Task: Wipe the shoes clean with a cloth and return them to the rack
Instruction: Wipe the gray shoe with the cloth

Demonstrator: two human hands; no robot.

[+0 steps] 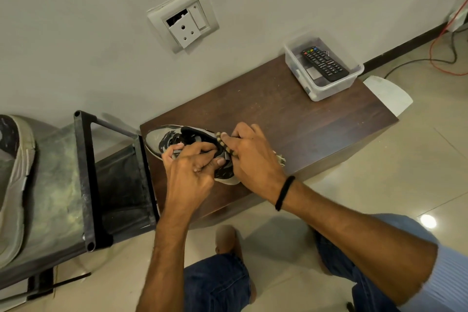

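Brown table point(291, 114), left hand point(192, 167) curled round shoe point(164, 138), right hand point(253, 157) pinching cloth point(228, 148) (seemingly) on it

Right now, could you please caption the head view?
Left hand grips a shoe on the table; right hand holds cloth against it.

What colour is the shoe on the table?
The shoe is grey with black patches; the head view shows it best.

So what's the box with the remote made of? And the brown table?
The box looks like clear plastic, slightly cloudy: its walls are see-through. The table looks like dark wood or wood-look laminate, matte, with streaky grain and pale scratches.
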